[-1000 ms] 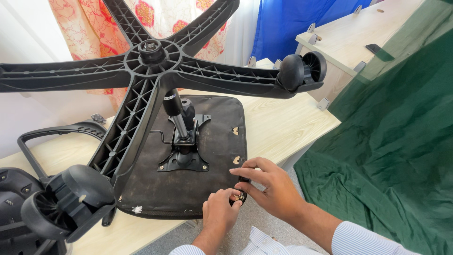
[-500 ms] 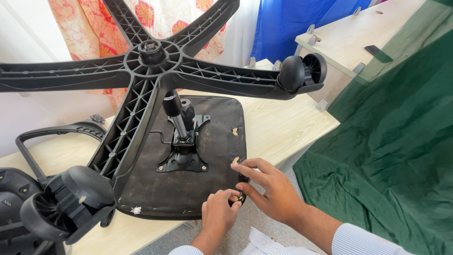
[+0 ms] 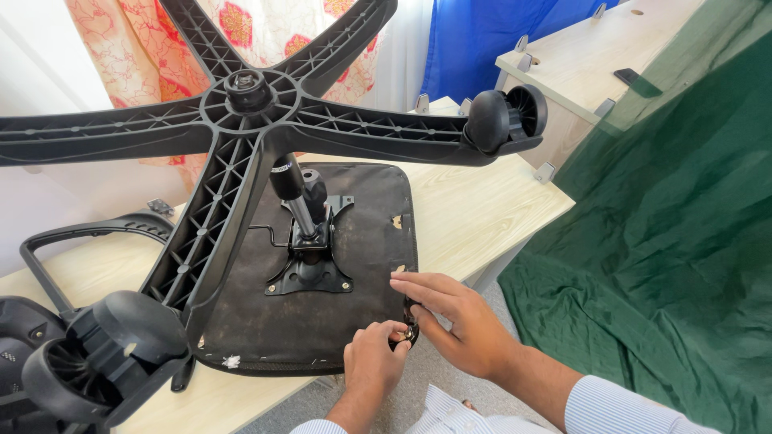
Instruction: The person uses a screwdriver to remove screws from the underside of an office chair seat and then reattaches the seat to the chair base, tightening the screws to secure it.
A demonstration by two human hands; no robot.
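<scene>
The left hand [image 3: 375, 360] is pinching a small metal fastener [image 3: 409, 333] between curled fingertips at the near right edge of the upturned chair seat [image 3: 322, 313]. The right hand [image 3: 458, 325] is lying just beside it, fingers spread flat on that edge and gripping nothing.

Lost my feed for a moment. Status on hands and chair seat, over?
Left hand pinching a small fitting at the seat's edge. Right hand flat on the upturned seat beside it. Wheeled base overhangs the seat, clear of both hands.
</scene>
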